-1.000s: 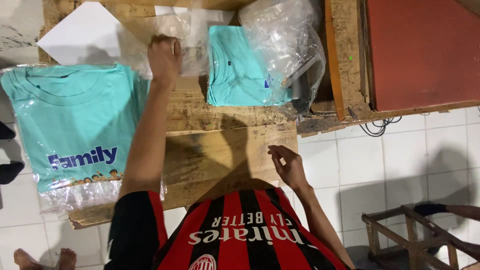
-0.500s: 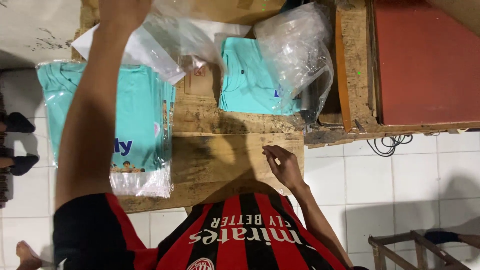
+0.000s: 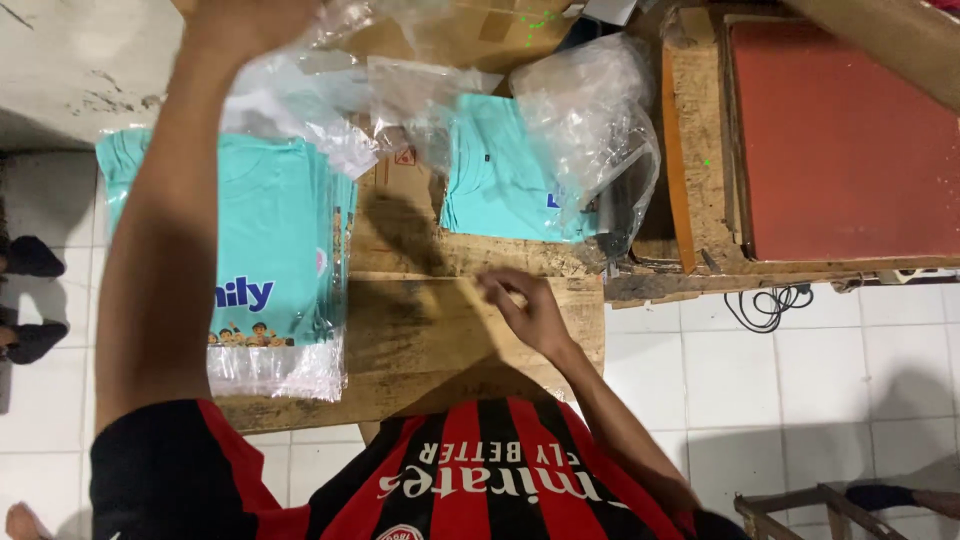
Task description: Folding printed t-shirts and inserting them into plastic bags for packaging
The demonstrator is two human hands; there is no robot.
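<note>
left hand (image 3: 245,20) lifts clear plastic bag (image 3: 330,90) | right hand (image 3: 525,310) over wooden table (image 3: 420,330)

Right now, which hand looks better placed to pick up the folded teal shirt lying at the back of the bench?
Probably the right hand: it is open, holds nothing, and hovers just in front of the folded shirt. The left hand is raised high, gripping a clear plastic bag.
</note>
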